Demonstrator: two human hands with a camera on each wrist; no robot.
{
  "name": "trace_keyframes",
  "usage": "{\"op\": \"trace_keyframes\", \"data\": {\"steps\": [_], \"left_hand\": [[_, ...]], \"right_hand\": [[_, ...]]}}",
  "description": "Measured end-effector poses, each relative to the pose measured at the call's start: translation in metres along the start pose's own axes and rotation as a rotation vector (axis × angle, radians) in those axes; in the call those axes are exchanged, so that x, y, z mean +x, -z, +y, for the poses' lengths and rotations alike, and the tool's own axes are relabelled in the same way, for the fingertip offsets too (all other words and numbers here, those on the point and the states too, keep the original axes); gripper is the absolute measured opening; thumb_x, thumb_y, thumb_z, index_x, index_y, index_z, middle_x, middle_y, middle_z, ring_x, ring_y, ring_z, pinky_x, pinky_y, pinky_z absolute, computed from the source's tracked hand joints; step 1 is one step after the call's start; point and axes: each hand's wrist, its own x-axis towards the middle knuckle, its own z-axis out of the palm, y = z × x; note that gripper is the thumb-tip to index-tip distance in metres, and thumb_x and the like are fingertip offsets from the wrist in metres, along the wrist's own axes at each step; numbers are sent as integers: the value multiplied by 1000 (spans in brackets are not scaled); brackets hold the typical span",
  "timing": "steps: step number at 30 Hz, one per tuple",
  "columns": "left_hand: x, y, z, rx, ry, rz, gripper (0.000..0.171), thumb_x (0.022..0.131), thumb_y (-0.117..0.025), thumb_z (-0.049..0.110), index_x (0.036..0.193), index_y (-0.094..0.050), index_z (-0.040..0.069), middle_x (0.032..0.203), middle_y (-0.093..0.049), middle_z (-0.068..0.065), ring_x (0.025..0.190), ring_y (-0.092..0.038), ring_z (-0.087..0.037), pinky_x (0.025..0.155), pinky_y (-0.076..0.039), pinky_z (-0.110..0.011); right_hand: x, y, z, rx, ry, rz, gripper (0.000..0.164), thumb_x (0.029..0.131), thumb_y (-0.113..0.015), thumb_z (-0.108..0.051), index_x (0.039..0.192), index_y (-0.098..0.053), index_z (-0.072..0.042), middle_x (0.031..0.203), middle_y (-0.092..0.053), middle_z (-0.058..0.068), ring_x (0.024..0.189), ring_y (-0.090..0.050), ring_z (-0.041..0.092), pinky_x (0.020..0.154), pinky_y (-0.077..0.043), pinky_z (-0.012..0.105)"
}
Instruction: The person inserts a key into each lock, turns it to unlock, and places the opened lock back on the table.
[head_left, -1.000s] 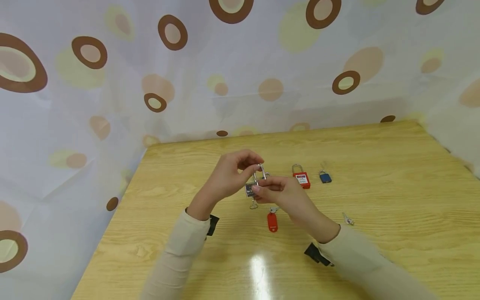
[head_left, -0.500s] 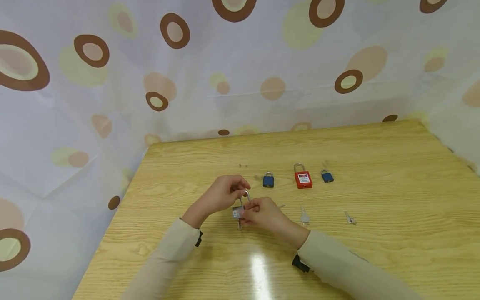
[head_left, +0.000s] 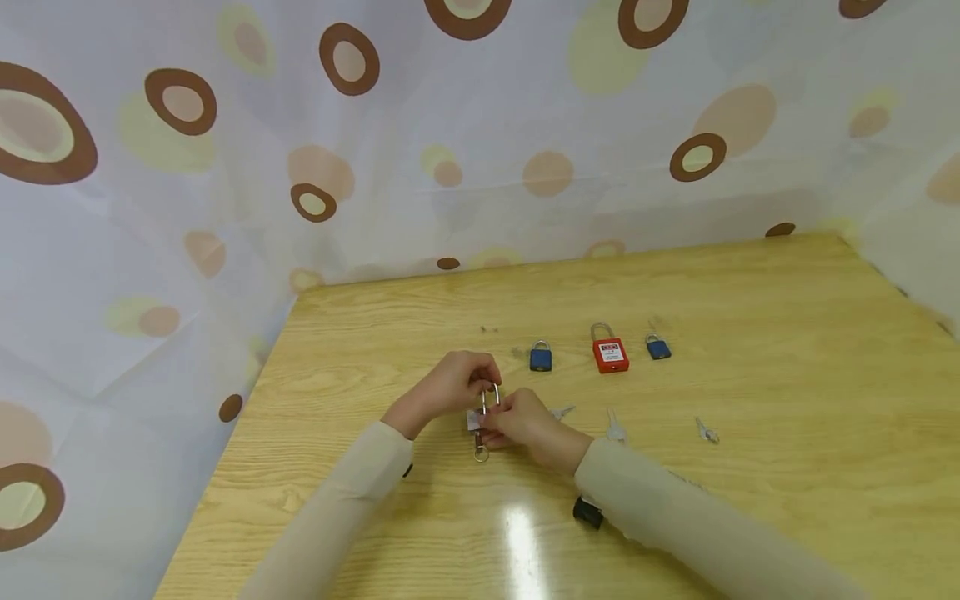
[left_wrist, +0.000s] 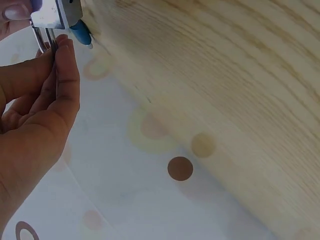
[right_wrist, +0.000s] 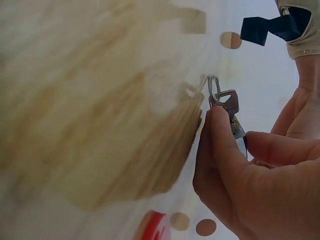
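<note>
Near the middle of the table in the head view, both hands hold a silver padlock (head_left: 475, 420) just in front of the person. My left hand (head_left: 453, 383) pinches its shackle (head_left: 496, 393) from above, also visible in the left wrist view. Thumb and fingers of my right hand (head_left: 531, 425) grip the padlock's body from the right side. A key (right_wrist: 229, 101) with a wire ring (right_wrist: 214, 87) sticks out from the padlock's bottom in the right wrist view. The right fingers cover part of the body.
Behind the hands lie a blue padlock (head_left: 541, 357), a red padlock (head_left: 611, 354) and another blue padlock (head_left: 658, 347). Loose keys (head_left: 617, 428) and a small key set (head_left: 707, 432) lie to the right. Another key (head_left: 562, 412) shows beside the right hand. Patterned cloth (head_left: 480, 167) borders the table.
Both hands have moved left and nearer the person with the padlock, uncovering the nearer blue padlock. The right arm now hides the red key tag. The last half second shows little movement.
</note>
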Motion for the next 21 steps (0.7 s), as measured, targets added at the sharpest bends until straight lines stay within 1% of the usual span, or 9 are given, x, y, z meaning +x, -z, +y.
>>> {"op": "trace_keyframes", "data": {"steps": [5,7,13,16,18,21], "left_hand": [[6,1,-7,-8,4,-14,15,92,-55,-9,92,-64,4,85,-66,-4,79,-62,-16,71,-50,-25],[8,1,-9,-16,7,-19,16,92,-55,-9,93,-64,4,85,-66,-4,78,-61,-15,70,-50,-25],[13,0,-12,-14,17,-37,17,92,-55,-8,92,-65,5,86,-67,-3,75,-58,-11,68,-47,-23],[14,-1,-12,-23,31,-51,18,92,-54,-9,92,-65,5,87,-66,-3,74,-56,-11,66,-45,-21],[15,-2,-13,-38,45,-59,18,93,-53,-9,93,-65,5,86,-66,-3,74,-56,-12,65,-45,-22],[18,-3,-14,-53,77,-74,18,94,-52,-7,93,-65,5,86,-65,-2,76,-57,-15,66,-45,-24]], "right_hand": [[5,0,-5,-19,-3,1,11,92,-58,2,86,-61,10,77,-65,15,62,-63,13,67,-57,29],[6,0,-6,-48,5,1,12,92,-58,1,89,-63,12,77,-66,15,61,-62,12,66,-57,28],[1,1,-9,-117,24,11,15,93,-58,2,86,-63,14,71,-65,14,57,-60,11,63,-57,28],[-3,1,-7,-148,32,14,15,93,-57,3,86,-64,14,74,-66,15,58,-60,10,63,-57,28],[-6,2,-6,-173,30,11,16,93,-57,2,85,-65,14,78,-67,17,61,-61,11,64,-56,28],[-13,3,-3,-225,35,9,16,92,-58,2,85,-67,12,81,-67,15,65,-64,13,65,-56,28]]}}
